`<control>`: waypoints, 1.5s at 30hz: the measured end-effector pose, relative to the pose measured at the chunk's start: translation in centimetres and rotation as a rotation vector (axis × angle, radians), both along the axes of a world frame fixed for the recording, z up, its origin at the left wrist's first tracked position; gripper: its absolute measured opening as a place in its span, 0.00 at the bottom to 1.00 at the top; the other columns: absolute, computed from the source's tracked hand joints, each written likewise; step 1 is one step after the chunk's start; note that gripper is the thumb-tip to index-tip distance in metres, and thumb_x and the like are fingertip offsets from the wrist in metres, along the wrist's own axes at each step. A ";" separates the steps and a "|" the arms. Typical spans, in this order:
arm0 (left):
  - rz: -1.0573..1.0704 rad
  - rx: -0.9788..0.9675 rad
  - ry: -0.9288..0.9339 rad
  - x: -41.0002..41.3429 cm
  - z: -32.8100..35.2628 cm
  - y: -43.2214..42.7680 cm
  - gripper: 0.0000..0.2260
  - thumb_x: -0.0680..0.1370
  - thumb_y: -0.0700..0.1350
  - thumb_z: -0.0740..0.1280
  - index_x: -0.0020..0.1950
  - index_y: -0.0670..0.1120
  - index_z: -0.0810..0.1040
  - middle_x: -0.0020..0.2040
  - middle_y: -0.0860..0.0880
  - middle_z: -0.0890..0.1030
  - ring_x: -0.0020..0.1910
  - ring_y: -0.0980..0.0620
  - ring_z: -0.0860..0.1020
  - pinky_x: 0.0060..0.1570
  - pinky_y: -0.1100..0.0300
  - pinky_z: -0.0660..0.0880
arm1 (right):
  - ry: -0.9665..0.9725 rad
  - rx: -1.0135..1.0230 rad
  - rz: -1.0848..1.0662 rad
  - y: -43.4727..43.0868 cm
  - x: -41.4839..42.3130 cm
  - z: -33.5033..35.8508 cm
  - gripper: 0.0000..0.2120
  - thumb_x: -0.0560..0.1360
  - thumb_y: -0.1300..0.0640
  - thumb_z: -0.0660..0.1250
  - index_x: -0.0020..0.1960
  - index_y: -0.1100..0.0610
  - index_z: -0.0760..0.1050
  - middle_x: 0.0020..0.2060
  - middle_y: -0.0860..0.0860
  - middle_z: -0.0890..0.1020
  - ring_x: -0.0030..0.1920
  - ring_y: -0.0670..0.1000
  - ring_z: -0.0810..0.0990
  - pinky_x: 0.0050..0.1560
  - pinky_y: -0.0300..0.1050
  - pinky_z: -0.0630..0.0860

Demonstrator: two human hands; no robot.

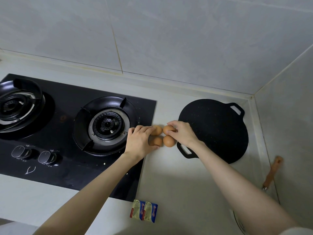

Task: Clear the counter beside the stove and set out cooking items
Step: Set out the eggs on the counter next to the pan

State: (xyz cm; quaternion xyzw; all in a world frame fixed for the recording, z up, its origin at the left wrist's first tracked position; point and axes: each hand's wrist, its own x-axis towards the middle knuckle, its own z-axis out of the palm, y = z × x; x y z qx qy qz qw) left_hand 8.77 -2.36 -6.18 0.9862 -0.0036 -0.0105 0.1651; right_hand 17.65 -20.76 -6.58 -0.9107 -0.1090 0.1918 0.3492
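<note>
Plainly, four eggs [169, 141] clustered on the bench [169, 180] between the grips: left grip [139, 141] cupped the left pair, right grip [182, 133] pinched the far right one.

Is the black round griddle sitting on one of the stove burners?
No, the griddle lies flat on the counter to the right of the stove, beside the eggs.

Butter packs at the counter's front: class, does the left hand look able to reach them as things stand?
Probably yes. The butter packs lie uncovered on the counter, nearer the person than the eggs, with nothing in the way. The left hand would first have to leave the eggs it holds.
</note>
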 end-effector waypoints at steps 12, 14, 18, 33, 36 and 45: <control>-0.020 -0.029 -0.022 -0.2 1.1 0.0 0.31 0.69 0.61 0.71 0.69 0.54 0.71 0.67 0.55 0.75 0.66 0.51 0.69 0.65 0.56 0.56 | 0.010 -0.042 -0.014 -0.3 -0.9 1.8 0.21 0.73 0.52 0.69 0.66 0.51 0.75 0.63 0.49 0.78 0.63 0.50 0.76 0.61 0.47 0.74; -0.015 -0.037 -0.044 -0.3 1.7 0.0 0.28 0.71 0.61 0.70 0.68 0.52 0.73 0.66 0.54 0.75 0.66 0.50 0.70 0.65 0.57 0.56 | -0.003 -0.031 -0.016 -0.5 -1.2 2.7 0.21 0.74 0.53 0.68 0.66 0.51 0.74 0.64 0.49 0.77 0.64 0.51 0.75 0.62 0.48 0.74; -0.001 -0.030 -0.055 -0.8 3.4 0.2 0.23 0.76 0.58 0.65 0.70 0.53 0.70 0.67 0.53 0.75 0.67 0.50 0.69 0.67 0.57 0.56 | -0.059 -0.013 -0.015 -1.0 -2.3 4.6 0.21 0.75 0.55 0.67 0.67 0.52 0.74 0.65 0.50 0.76 0.63 0.51 0.75 0.62 0.50 0.74; 0.009 -0.077 -0.108 -6.0 11.0 2.4 0.20 0.79 0.49 0.63 0.70 0.50 0.71 0.62 0.47 0.79 0.60 0.45 0.76 0.56 0.50 0.74 | -0.221 0.072 -0.048 -1.4 -10.0 11.8 0.19 0.76 0.57 0.66 0.67 0.50 0.74 0.63 0.48 0.78 0.57 0.50 0.77 0.60 0.47 0.74; -0.008 -0.094 -0.124 -8.0 12.2 3.1 0.19 0.79 0.49 0.63 0.70 0.49 0.71 0.63 0.46 0.78 0.61 0.44 0.76 0.56 0.49 0.74 | -0.233 0.087 -0.072 -1.1 -12.6 12.9 0.19 0.76 0.56 0.66 0.66 0.50 0.74 0.63 0.48 0.78 0.57 0.50 0.77 0.59 0.46 0.74; -0.130 -0.100 -0.058 -14.8 11.6 4.8 0.19 0.79 0.50 0.63 0.70 0.51 0.71 0.62 0.47 0.79 0.61 0.46 0.76 0.56 0.50 0.76 | -0.267 0.043 -0.131 0.3 -22.2 12.5 0.16 0.76 0.59 0.66 0.63 0.53 0.77 0.60 0.51 0.80 0.57 0.52 0.79 0.59 0.45 0.73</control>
